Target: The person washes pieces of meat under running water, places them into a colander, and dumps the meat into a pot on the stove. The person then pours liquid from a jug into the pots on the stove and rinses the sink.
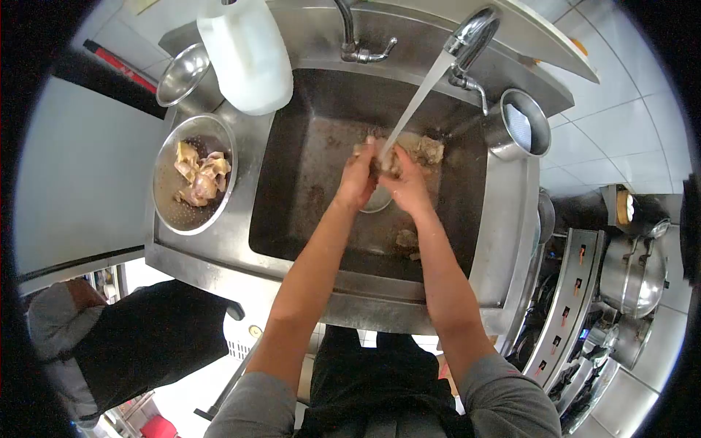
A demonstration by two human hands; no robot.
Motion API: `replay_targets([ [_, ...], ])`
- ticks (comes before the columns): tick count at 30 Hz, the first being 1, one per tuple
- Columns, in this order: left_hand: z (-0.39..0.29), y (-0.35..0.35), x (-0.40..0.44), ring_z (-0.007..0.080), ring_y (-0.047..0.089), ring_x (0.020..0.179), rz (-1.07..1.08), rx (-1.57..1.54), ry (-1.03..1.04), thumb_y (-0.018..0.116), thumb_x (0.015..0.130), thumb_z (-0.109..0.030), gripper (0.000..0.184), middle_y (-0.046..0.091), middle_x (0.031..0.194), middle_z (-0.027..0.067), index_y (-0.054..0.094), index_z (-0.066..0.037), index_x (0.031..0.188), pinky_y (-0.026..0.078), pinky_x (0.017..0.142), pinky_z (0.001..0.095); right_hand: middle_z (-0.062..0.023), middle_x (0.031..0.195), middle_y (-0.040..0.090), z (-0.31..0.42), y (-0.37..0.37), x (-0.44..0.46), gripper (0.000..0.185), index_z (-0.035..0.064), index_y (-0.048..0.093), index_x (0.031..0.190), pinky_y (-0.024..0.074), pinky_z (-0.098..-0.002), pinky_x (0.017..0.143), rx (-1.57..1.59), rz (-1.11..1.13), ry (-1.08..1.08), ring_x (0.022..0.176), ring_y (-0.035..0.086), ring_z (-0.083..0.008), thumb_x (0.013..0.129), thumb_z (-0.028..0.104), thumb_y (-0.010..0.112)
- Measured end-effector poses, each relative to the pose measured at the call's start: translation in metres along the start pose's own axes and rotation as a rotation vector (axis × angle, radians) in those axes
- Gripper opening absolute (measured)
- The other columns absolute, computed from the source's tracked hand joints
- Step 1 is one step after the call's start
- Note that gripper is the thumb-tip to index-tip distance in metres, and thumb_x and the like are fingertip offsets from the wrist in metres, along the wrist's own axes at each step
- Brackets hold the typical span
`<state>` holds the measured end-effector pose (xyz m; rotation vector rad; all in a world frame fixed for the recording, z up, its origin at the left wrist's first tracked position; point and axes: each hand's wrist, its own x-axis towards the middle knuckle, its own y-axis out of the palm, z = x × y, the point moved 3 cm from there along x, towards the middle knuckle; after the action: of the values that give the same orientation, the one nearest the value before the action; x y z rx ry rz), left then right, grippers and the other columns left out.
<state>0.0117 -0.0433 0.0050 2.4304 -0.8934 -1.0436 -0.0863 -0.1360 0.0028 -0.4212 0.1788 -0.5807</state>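
Note:
Both my hands are in the sink [288, 212], under the stream of water from the right faucet [471, 36]. My left hand [357, 179] and my right hand [407, 188] close around a pale brownish piece of meat [389, 166], blurred by water and motion. Its exact kind is hard to make out. Just right of it lies a rough grey-brown chunk [431, 150] near the drain side of the sink. A smaller chunk [406, 238] rests on the sink floor beside my right forearm. Part of a round, shiny rim [376, 201] shows below my hands.
Left of the sink, a metal colander [165, 197] holds raw chicken pieces [201, 175]. Behind it stand a steel bowl [182, 73] and a white plastic jug [248, 62]. A steel pot [504, 131] is at right. A person in a black apron [153, 343] stands at lower left.

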Motion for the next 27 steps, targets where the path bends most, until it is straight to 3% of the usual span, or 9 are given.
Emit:
replay_targets([
  [1,0.000,-0.002,0.001,0.0254,0.062,0.102,0.002,-0.129,0.011,0.045,0.102,-0.042,0.044,0.064,0.111,0.0105,0.056,-0.004,0.119,0.051,0.089,0.0411,-0.0122,0.127,0.059,0.015,0.002,-0.004,0.083,0.0051,0.028,0.151,0.0531,-0.0359,0.079,-0.074,0.004,-0.057,0.096,0.063,-0.0213,0.081,0.009,0.073],
  [2,-0.001,-0.006,0.003,0.0259,0.063,0.101,0.001,-0.259,0.024,0.042,0.102,-0.045,0.047,0.065,0.111,0.0104,0.057,-0.005,0.119,0.051,0.089,0.0415,-0.0151,0.127,0.062,0.046,-0.002,-0.009,0.087,0.0107,0.039,0.146,0.0460,-0.0376,0.098,0.005,0.013,0.099,0.116,0.059,-0.0296,0.072,0.023,0.083],
  [5,-0.010,-0.023,0.009,0.0267,0.064,0.096,0.011,-0.415,0.078,0.035,0.102,-0.053,0.053,0.066,0.110,0.0097,0.058,-0.010,0.120,0.053,0.086,0.0400,-0.0094,0.122,0.062,0.070,0.002,-0.012,0.080,0.0137,0.040,0.146,0.0497,-0.0364,0.088,0.159,0.035,0.045,0.102,0.062,-0.0200,0.078,0.018,0.081],
  [9,-0.008,-0.023,0.003,0.0246,0.065,0.095,0.000,-0.381,-0.012,0.035,0.100,-0.057,0.056,0.067,0.109,0.0074,0.059,-0.011,0.121,0.055,0.080,0.0386,-0.0071,0.134,0.053,0.063,0.002,-0.008,0.075,0.0134,0.041,0.145,0.0424,-0.0381,0.102,0.073,-0.048,-0.098,0.121,0.052,-0.0211,0.080,0.020,0.080],
  [12,0.001,-0.011,0.001,0.0236,0.063,0.102,0.071,-0.296,-0.095,0.034,0.099,-0.060,0.062,0.064,0.115,0.0091,0.054,-0.007,0.125,0.054,0.085,0.0406,-0.0053,0.137,0.050,0.035,0.007,-0.002,0.073,0.0116,0.042,0.145,0.0392,-0.0381,0.105,0.514,0.101,0.006,0.127,0.047,-0.0210,0.082,0.019,0.078],
  [17,-0.001,-0.005,-0.003,0.0195,0.064,0.096,0.403,-0.237,-0.161,0.038,0.096,-0.065,0.064,0.064,0.111,0.0054,0.053,-0.011,0.127,0.055,0.078,0.0343,-0.0085,0.135,0.055,0.020,-0.004,0.001,0.077,0.0114,0.040,0.147,0.0455,-0.0353,0.100,0.548,0.136,0.061,0.120,0.053,-0.0212,0.081,0.014,0.079],
  [21,0.000,0.001,-0.011,0.0172,0.064,0.088,0.283,0.080,-0.159,0.042,0.098,-0.060,0.055,0.065,0.105,0.0031,0.056,-0.013,0.123,0.054,0.071,0.0332,-0.0086,0.126,0.059,0.040,-0.012,-0.005,0.074,0.0121,0.038,0.148,0.0492,-0.0349,0.094,0.503,0.169,0.137,0.111,0.058,-0.0214,0.084,0.010,0.075],
  [23,-0.002,-0.006,-0.006,0.0184,0.065,0.092,0.252,0.201,-0.067,0.044,0.097,-0.059,0.053,0.067,0.105,0.0045,0.059,-0.013,0.118,0.054,0.075,0.0364,-0.0075,0.121,0.062,0.029,-0.011,-0.004,0.057,0.0106,0.046,0.143,0.0498,-0.0334,0.090,0.435,0.101,0.066,0.103,0.060,-0.0180,0.092,0.020,0.068],
  [27,0.009,-0.013,0.010,0.0199,0.064,0.093,0.249,0.022,-0.028,0.047,0.099,-0.048,0.042,0.064,0.105,0.0055,0.056,-0.012,0.118,0.054,0.075,0.0399,-0.0073,0.118,0.064,0.030,-0.013,0.003,0.042,0.0076,0.054,0.136,0.0500,-0.0302,0.086,0.275,-0.091,0.046,0.102,0.061,-0.0160,0.098,0.025,0.059],
])
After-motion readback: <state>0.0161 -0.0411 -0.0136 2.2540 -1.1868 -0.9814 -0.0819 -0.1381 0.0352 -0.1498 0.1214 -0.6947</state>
